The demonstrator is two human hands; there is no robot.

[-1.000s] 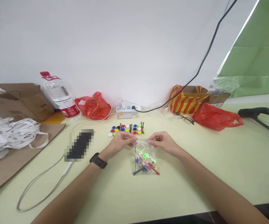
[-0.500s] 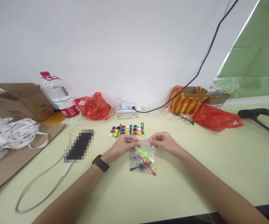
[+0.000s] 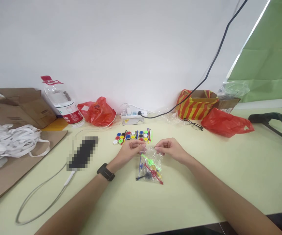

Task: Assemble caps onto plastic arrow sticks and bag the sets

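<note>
A clear plastic bag (image 3: 156, 155) lies on the pale green table, its top edge raised between my two hands. My left hand (image 3: 133, 149) pinches the bag's upper left corner between thumb and fingers. At the upper right corner, my right hand (image 3: 169, 148) grips it the same way. Inside the bag are small plastic pieces: a red arrow-shaped piece (image 3: 158, 178), a bright green piece (image 3: 150, 162), a thin blue one (image 3: 141, 166), a yellow one and a dark round disc (image 3: 148, 176). Just beyond my hands, several coloured round discs (image 3: 128, 136) and thin sticks lie in groups.
A blurred dark device (image 3: 83, 153) with a grey cable lies left. Behind stand a power strip (image 3: 132, 113), a large bottle (image 3: 66, 104), red plastic bags (image 3: 98, 111), a striped bag (image 3: 197, 104) and glasses (image 3: 194, 124). White straps (image 3: 25, 142) lie on cardboard at far left.
Both hands still hold the bag at its top corners. The bag's upper edge has bunched slightly between them; the view has shifted a little.
</note>
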